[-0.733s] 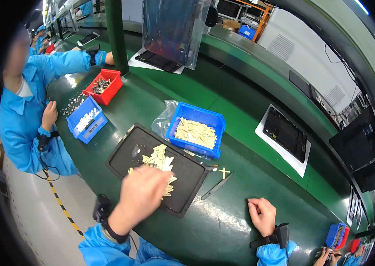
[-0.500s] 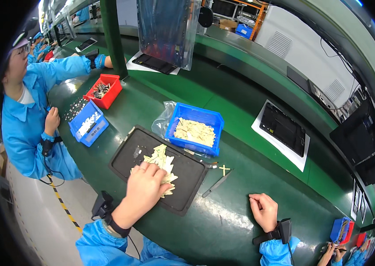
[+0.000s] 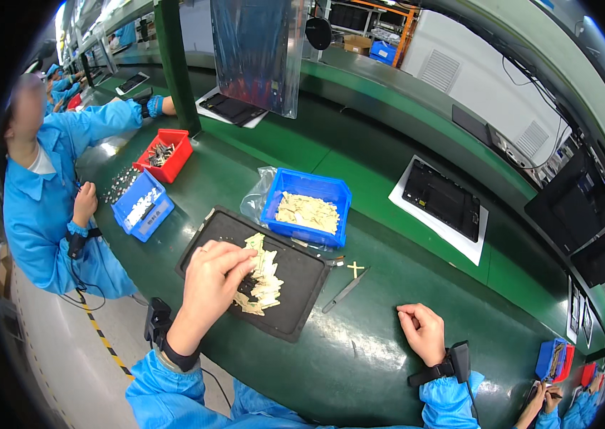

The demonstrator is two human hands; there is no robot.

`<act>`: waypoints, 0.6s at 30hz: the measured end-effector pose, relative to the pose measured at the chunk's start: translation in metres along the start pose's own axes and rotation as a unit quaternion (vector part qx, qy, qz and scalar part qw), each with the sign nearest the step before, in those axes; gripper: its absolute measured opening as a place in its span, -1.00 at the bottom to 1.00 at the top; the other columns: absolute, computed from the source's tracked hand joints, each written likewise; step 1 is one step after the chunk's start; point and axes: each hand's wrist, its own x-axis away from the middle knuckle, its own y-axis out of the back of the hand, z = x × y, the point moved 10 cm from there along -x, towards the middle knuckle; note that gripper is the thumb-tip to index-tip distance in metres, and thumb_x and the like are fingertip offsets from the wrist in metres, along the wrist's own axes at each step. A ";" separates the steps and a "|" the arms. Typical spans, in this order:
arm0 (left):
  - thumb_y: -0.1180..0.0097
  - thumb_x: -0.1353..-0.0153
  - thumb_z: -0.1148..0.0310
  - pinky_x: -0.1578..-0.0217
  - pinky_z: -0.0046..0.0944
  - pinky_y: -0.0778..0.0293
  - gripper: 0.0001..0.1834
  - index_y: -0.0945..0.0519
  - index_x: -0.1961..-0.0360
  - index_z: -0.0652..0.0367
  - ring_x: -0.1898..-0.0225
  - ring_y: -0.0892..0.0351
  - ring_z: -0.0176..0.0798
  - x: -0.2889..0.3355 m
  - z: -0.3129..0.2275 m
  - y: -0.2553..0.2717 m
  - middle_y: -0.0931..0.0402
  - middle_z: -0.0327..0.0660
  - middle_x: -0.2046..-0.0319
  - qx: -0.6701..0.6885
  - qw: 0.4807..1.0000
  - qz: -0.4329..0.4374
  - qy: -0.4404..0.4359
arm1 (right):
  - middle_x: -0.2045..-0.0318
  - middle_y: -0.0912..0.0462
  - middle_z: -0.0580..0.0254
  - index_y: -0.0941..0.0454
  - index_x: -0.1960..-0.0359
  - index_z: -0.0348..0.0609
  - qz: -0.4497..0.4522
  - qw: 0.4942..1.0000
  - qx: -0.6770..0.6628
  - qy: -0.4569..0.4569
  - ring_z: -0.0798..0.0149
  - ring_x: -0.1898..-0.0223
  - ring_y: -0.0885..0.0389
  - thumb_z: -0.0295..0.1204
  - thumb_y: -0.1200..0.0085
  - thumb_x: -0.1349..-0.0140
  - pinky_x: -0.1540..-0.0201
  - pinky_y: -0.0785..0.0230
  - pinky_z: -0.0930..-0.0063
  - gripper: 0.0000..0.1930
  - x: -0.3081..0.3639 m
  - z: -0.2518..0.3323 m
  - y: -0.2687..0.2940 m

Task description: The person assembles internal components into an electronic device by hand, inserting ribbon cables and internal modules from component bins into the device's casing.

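Note:
My left hand (image 3: 211,281) hovers over a black tray (image 3: 295,314), thumb and fingertips pinched together. What they hold, if anything, is too small to make out. Pale yellow strips (image 3: 267,282) lie in a loose pile on the tray, partly hidden behind that hand, with dark tray surface showing through them. Behind the tray stands a blue bin (image 3: 342,214) holding many similar strips (image 3: 308,212). My right hand (image 3: 422,332) rests on the green bench, fingers curled in, with nothing seen in it. Between the hands lie tweezers (image 3: 346,290) and a small yellow cross-shaped piece (image 3: 355,269).
A clear plastic bag (image 3: 255,199) lies beside the blue bin. To the left are a red bin (image 3: 171,163), a blue bin with white pieces (image 3: 146,227) and a co-worker (image 3: 48,175). A black device panel (image 3: 441,197) sits on white sheeting at the back right.
My left hand has lifted off the strips and shifted slightly left, its fingers now pinched. The pile is more spread, with dark tray showing through. My right hand stays put.

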 end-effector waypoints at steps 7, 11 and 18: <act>-0.25 -0.01 0.59 0.45 -0.34 -0.45 -0.77 -0.66 0.24 0.27 0.48 -0.58 -0.26 -0.034 -0.059 0.014 -0.57 -0.16 0.49 0.159 0.986 0.002 -0.052 | 0.40 -0.62 0.26 -0.61 0.22 -0.26 0.034 0.972 -0.229 -0.046 0.49 0.39 -0.58 -0.54 -0.11 -0.24 0.33 -0.43 0.62 -0.88 -0.027 0.042 0.000; -0.29 -0.07 0.48 0.33 -0.35 -0.55 -0.74 -0.60 0.19 0.24 0.34 -0.66 -0.23 -0.047 -0.077 -0.028 -0.63 -0.11 0.37 0.284 0.949 0.132 -0.027 | 0.29 -0.59 0.22 -0.58 0.14 -0.26 0.070 0.938 -0.339 0.000 0.44 0.27 -0.58 -0.52 -0.11 -0.25 0.24 -0.43 0.59 -0.83 -0.068 0.102 -0.015; -0.22 -0.15 0.48 0.33 -0.31 -0.55 -0.60 -0.45 -0.02 0.25 0.36 -0.66 -0.27 -0.059 -0.072 -0.049 -0.63 -0.10 0.36 0.305 0.939 0.159 -0.008 | 0.33 -0.54 0.31 -0.57 0.16 -0.25 0.079 0.935 -0.334 0.085 0.53 0.41 -0.44 -0.44 -0.09 -0.29 0.37 -0.29 0.66 -0.83 -0.114 0.130 -0.042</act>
